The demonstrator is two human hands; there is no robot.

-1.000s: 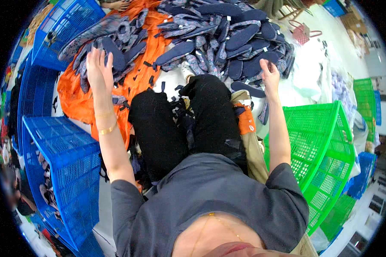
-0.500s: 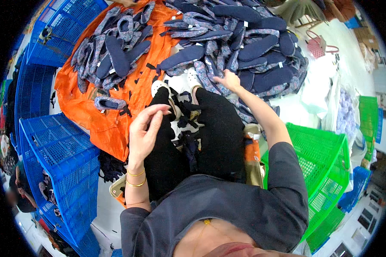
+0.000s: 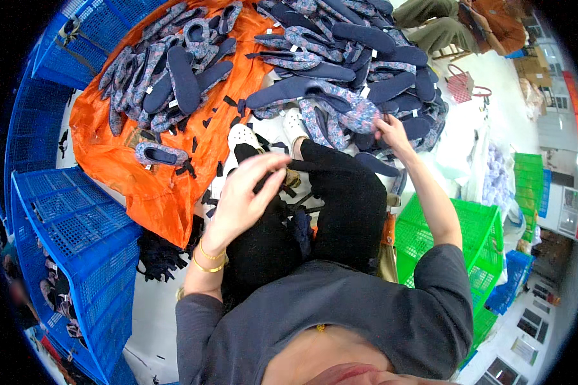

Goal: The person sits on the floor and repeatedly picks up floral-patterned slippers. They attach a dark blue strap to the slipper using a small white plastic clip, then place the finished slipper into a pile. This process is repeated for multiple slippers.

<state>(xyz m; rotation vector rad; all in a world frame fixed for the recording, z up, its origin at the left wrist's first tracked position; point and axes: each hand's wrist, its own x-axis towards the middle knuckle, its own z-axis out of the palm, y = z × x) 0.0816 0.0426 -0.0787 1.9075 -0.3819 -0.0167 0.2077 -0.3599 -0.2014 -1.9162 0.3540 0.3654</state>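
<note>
My right hand [image 3: 392,133] is closed on the toe end of a floral blue and pink slipper [image 3: 358,114], lifted at the near edge of a big heap of slippers [image 3: 392,86] in front of me. The slipper's dark blue inside partly shows. Over my lap, my left hand [image 3: 241,199] is held up with thumb and fingers apart, apparently holding nothing. A dark strip [image 3: 318,168] lies close to its fingertips, across my black trousers; I cannot tell whether they touch.
On the orange sheet [image 3: 115,167] at the left lie another slipper pile [image 3: 180,70], a lone slipper [image 3: 160,154] and dark scraps. Blue crates [image 3: 77,218] stand on my left, a green crate [image 3: 456,224] on my right. A person [image 3: 443,25] sits at the far right.
My right hand has closed on a slipper and drawn it up and to the right from the heap. My left hand has shifted rightward over my lap.
</note>
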